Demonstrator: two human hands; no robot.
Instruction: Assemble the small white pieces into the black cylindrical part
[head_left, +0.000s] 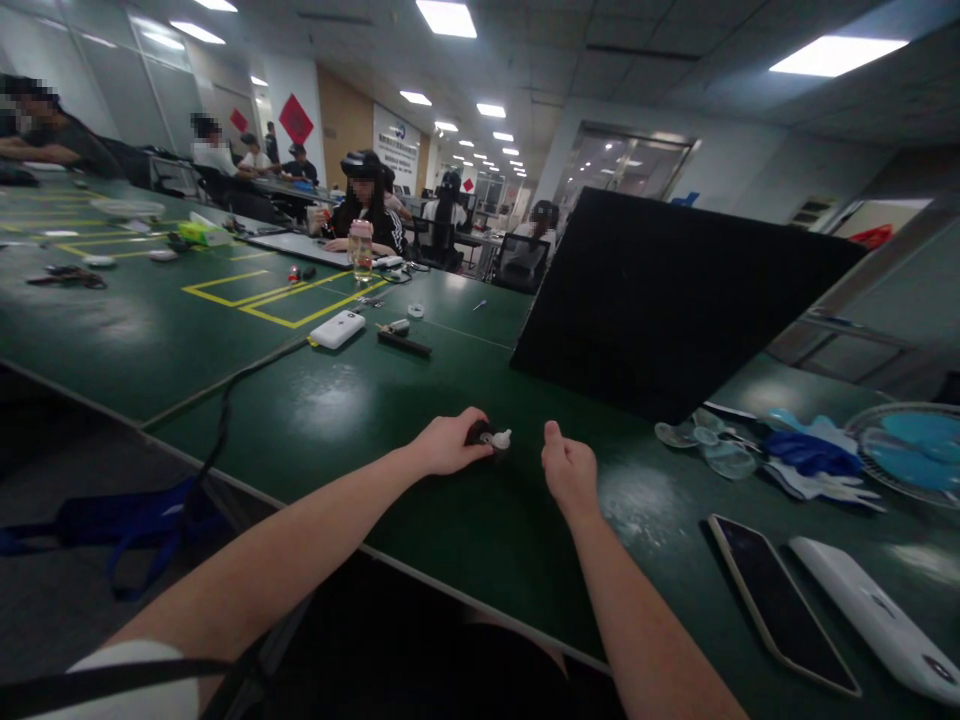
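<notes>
My left hand (448, 443) is closed around a small dark object with a white knobbed piece (502, 439) at its right end. Its exact kind is too small to make out, and my fingers cover part of it. It is held low over the green table. A short gap to the right, my right hand (570, 470) is curled into a fist with the thumb pointing up. Whether anything is inside that fist is hidden. The two hands are apart from each other.
A large black panel (667, 300) stands tilted behind my right hand. To the right lie a phone (780, 600), a white power bank (870, 610) and blue and white gloves (814, 460). Ahead are another white power bank (337, 329) and a black bar (403, 343). People sit beyond.
</notes>
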